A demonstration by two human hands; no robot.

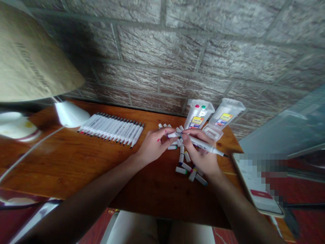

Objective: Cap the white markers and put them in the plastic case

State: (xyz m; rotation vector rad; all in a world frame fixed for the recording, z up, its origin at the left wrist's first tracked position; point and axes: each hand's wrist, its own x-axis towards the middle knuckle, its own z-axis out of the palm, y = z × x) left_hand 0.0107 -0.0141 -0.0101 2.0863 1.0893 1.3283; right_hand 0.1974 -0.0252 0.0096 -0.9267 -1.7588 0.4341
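My left hand [154,144] pinches a small white marker cap [172,135] over the middle of the table. My right hand [204,159] is closed round a white marker [206,145]; its dark bare tip points right and its other end is close to the cap. Whether cap and marker touch is hard to tell. Below and around both hands lie several loose white caps [181,170] with coloured ends. To the left, several white markers [111,129] without caps lie side by side in a slanted row.
Two clear plastic cases [193,113] stand near the wall, one holding markers with a red and a green end. A clear lid [213,133] sits before them. A tablet [256,183] rests at the right edge. A lamp [72,115] with a large shade stands left, its cord crossing the wooden table [63,169].
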